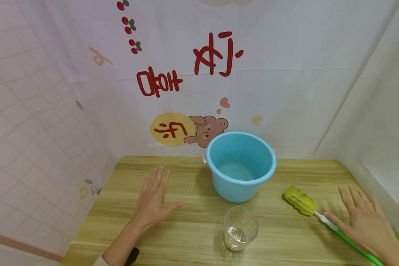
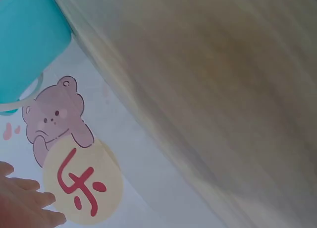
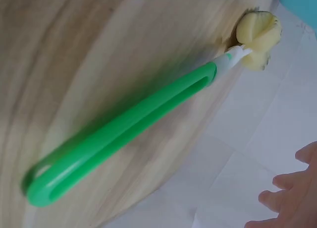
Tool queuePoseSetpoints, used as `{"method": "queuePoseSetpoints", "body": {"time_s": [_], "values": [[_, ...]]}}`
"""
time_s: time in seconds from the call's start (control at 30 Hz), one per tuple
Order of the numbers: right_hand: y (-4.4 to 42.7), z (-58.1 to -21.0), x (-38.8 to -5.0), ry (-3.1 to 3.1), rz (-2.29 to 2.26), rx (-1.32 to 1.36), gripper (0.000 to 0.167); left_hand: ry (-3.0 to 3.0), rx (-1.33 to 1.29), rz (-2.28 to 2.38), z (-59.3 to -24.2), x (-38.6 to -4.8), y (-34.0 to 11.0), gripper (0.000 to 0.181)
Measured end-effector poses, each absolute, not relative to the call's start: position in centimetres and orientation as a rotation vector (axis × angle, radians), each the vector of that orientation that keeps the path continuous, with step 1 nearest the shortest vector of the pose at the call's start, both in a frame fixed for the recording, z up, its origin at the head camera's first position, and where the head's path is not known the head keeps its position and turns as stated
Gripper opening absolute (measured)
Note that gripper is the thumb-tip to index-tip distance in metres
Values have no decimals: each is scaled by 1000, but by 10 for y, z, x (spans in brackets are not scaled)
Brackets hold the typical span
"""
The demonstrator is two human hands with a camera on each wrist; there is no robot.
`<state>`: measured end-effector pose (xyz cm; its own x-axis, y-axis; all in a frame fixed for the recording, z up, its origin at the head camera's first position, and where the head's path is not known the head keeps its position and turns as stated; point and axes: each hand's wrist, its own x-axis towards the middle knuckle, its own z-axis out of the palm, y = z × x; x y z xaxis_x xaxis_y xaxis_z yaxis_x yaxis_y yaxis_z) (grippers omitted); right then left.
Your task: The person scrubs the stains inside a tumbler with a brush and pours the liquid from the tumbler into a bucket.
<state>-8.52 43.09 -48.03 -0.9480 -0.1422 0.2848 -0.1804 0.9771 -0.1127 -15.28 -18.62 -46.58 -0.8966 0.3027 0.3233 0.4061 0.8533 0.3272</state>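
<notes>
My left hand (image 1: 153,204) is over the left part of the table, fingers straight and spread, holding nothing. On the right, my right hand (image 1: 365,220) is spread likewise above the green handle of a bottle brush (image 1: 300,201) and does not grip it. The brush has a yellow sponge head and lies slantwise on the table; the right wrist view shows its whole handle (image 3: 124,131). Between my hands, a clear plastic cup (image 1: 240,229) stands upright, with what looks like a little clear liquid at its bottom. Behind it stands a blue bucket (image 1: 237,190) with some water inside.
The wood-grain table (image 1: 186,236) meets a white printed cloth (image 1: 286,92) at the back, with cloth on both sides too. A small black object (image 1: 132,255) lies by my left forearm. The bucket's white handle (image 2: 29,96) shows in the left wrist view.
</notes>
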Motion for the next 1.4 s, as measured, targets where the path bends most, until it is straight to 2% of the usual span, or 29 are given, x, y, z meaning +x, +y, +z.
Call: {"method": "queuePoseSetpoints", "body": {"time_s": [0.57, 0.87, 1.27, 1.33, 1.4], "values": [[443, -491, -72, -2866, 134, 184, 106, -2634, -700, -828, -460, -141, -163, 119], [446, -500, -61, -2903, 225, 163, 96, -2607, -776, -919, -459, -140, -155, 117], [450, -511, -53, -3016, 108, 280, 95, -2578, -858, -1070, -454, -138, -141, 116], [452, -512, -52, -3016, 47, 393, 88, -2588, -855, -1106, -453, -137, -138, 116], [450, -510, -52, -3052, 82, 338, 85, -2622, -841, -1150, -451, -136, -135, 116]]}}
